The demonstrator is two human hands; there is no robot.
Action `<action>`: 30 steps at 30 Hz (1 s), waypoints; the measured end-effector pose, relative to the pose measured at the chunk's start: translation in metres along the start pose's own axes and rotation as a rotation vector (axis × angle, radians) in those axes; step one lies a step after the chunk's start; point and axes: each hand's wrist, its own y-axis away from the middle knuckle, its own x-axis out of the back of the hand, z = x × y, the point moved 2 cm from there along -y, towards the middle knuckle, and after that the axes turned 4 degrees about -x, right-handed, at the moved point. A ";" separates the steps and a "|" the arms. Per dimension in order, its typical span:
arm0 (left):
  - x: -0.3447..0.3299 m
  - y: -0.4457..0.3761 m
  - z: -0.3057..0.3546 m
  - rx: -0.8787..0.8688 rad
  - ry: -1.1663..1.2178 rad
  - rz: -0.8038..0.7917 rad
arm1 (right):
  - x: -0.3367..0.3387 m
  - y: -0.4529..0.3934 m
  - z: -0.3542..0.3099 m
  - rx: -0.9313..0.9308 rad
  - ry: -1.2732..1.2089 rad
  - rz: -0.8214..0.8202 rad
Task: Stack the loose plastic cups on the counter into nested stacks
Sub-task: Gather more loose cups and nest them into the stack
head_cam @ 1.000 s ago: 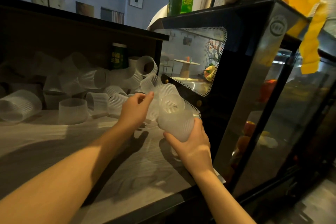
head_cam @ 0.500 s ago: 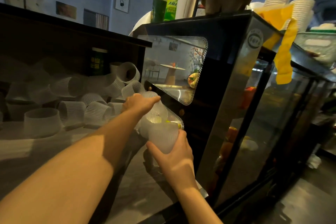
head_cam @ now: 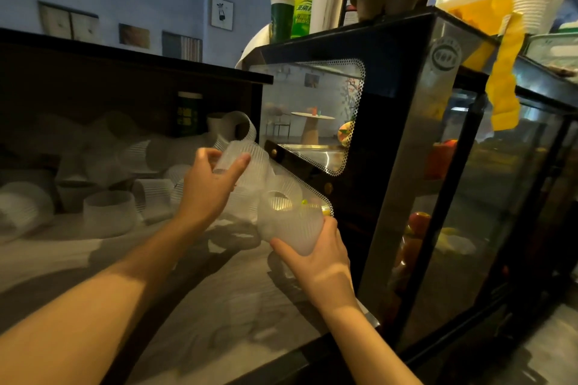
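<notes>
To the right of both hands stands a black glass-fronted display case [head_cam: 406, 141], with fruit dimly visible inside and paper cups and a green bottle [head_cam: 304, 0] on its top. Under the hands runs the pale wood-grain counter [head_cam: 194, 297]. Behind and to the left of the left hand lies a heap of loose ribbed plastic cups [head_cam: 109, 212] — some upright, some on their sides, most blurred by the dim light.

The right hand [head_cam: 319, 262] grips a cup stack [head_cam: 291, 222] from below, fingers and thumb curled round its base, the open mouth tilted up and toward the left hand. How many cups are nested in it cannot be told.

The left hand [head_cam: 209, 187], just above and left of the right, holds a single ribbed cup [head_cam: 240, 159] — thumb on its near side, fingers wrapped over the far side. This cup lies tilted, close to the stack's mouth; whether the two touch is unclear.
</notes>
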 end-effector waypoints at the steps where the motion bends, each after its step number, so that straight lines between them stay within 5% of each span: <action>1: 0.004 0.007 0.001 -0.015 0.014 0.005 | 0.000 0.000 0.000 0.004 -0.001 -0.002; 13: 0.023 0.040 -0.004 0.103 0.345 0.106 | 0.004 0.006 0.000 0.085 -0.106 0.012; 18: 0.025 0.043 0.010 -0.028 0.272 0.127 | 0.002 0.011 -0.005 0.187 -0.043 0.038; 26: 0.004 0.054 0.032 -0.357 0.043 -0.122 | -0.004 0.014 -0.009 0.402 0.254 0.067; 30: -0.002 0.058 0.024 -0.367 -0.059 -0.268 | -0.007 0.016 -0.008 0.484 0.269 0.073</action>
